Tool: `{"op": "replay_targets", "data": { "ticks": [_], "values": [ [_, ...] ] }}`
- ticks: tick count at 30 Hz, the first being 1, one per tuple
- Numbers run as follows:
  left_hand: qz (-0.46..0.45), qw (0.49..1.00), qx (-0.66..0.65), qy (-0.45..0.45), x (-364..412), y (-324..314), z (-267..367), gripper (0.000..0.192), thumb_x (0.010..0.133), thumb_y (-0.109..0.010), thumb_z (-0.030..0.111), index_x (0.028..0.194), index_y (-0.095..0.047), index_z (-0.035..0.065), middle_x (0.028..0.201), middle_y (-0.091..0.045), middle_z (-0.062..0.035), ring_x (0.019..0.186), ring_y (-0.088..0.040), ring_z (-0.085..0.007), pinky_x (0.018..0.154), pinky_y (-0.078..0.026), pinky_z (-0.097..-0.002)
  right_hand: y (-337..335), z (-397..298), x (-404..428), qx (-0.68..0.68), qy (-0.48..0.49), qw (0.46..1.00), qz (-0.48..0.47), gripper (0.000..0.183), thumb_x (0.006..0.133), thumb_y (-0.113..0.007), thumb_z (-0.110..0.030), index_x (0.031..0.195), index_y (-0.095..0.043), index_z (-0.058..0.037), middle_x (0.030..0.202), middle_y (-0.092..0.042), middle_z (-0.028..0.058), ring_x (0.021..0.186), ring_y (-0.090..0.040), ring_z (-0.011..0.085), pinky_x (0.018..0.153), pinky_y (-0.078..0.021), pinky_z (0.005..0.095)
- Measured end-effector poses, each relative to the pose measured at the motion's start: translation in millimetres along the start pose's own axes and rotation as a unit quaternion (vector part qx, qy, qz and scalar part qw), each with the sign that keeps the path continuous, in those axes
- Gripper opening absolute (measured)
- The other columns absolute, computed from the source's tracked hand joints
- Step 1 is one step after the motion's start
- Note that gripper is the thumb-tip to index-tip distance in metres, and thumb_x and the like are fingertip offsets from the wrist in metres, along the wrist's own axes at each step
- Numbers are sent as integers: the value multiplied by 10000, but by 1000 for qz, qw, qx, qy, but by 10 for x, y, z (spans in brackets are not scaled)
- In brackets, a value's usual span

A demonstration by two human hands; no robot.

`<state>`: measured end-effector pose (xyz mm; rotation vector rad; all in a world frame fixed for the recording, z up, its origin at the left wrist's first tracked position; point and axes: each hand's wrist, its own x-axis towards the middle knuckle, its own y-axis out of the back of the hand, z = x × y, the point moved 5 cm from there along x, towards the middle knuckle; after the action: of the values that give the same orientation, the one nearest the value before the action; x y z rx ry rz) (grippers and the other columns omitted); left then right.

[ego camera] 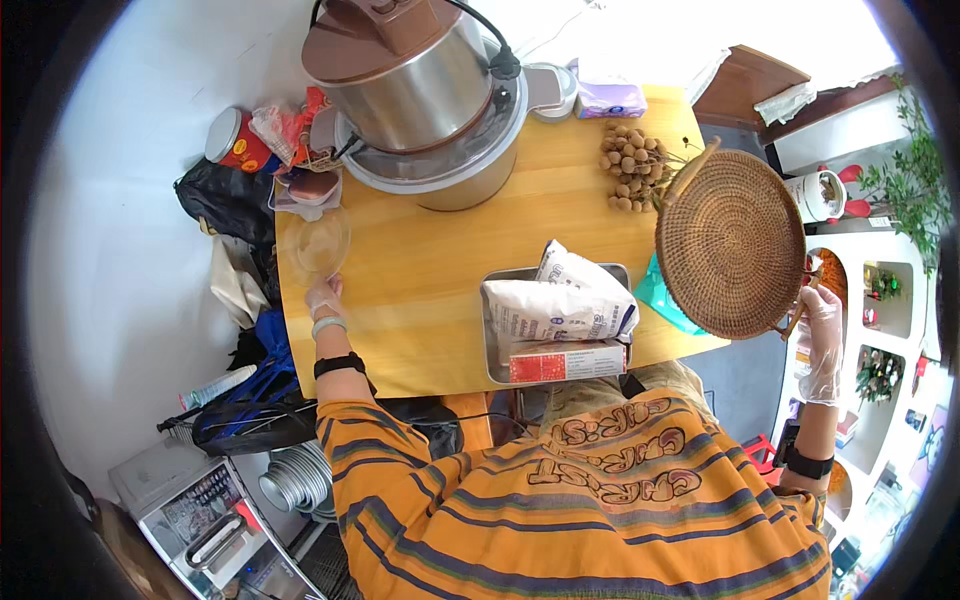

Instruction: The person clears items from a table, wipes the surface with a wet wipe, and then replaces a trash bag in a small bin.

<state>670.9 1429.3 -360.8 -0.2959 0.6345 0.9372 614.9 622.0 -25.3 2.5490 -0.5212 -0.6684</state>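
My right hand [821, 315], in a clear plastic glove, grips one handle of a round woven basket [731, 244], tilted over the table's right edge. At the left, my left hand [326, 295], also gloved, has its fingers at the near rim of a round translucent plastic lid or dish [319, 244]. Between my hands a metal tray [487, 360] holds white printed packages [559, 307] and a red-and-white box [568, 365]. A bunch of longans [634, 165] lies beyond the basket's left side.
A large steel pot with a brown lid [405, 82] stands on a wide grey-rimmed appliance at the back. Near it are a purple tissue pack [611, 100] and a red canister [244, 140]. A teal plastic bag [667, 300] lies partly under the basket.
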Motion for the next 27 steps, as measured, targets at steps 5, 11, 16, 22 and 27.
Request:
{"op": "replay_targets", "data": {
  "ticks": [5,11,16,22,27],
  "values": [
    [-47,987,109,112,-452,-237,-5,325,884,-433,336,907,-529,27,666,-564,-61,527,-507,-143,482,-428,-264,108,152,-8,-1,-17,999,42,222,800,-508,-230,769,-572,-20,631,-493,-27,546,-457,62,510,-371,193],
    [-40,928,359,-96,-775,-385,834,403,831,-503,350,1013,-536,-8,763,-606,-168,651,-576,-258,575,-461,-334,170,385,15,31,-39,998,44,219,816,-505,-240,674,-500,-73,584,-438,-33,500,-407,60,466,-335,194],
    [-25,761,493,-420,180,-424,1326,589,735,-620,405,1074,-518,-65,955,-590,-243,903,-552,-372,768,-436,-385,204,542,-24,64,-62,996,26,169,823,-504,-238,743,-493,-89,622,-466,-20,533,-476,84,525,-429,217],
    [-139,901,124,-393,273,-1273,1316,698,656,-733,262,1182,-406,-59,1106,-511,-129,1016,-470,-222,897,-368,-320,190,424,-426,53,-80,989,115,171,821,-494,-232,745,-493,-79,614,-499,0,527,-497,99,524,-453,224],
    [-52,985,62,-154,1108,-1109,1339,792,569,-775,270,1171,-414,-97,1151,-498,-117,1000,-494,-196,882,-380,-301,454,671,-474,52,-104,986,118,173,819,-472,-226,693,-477,-106,586,-480,-11,520,-496,86,496,-439,212]
  ]
}}
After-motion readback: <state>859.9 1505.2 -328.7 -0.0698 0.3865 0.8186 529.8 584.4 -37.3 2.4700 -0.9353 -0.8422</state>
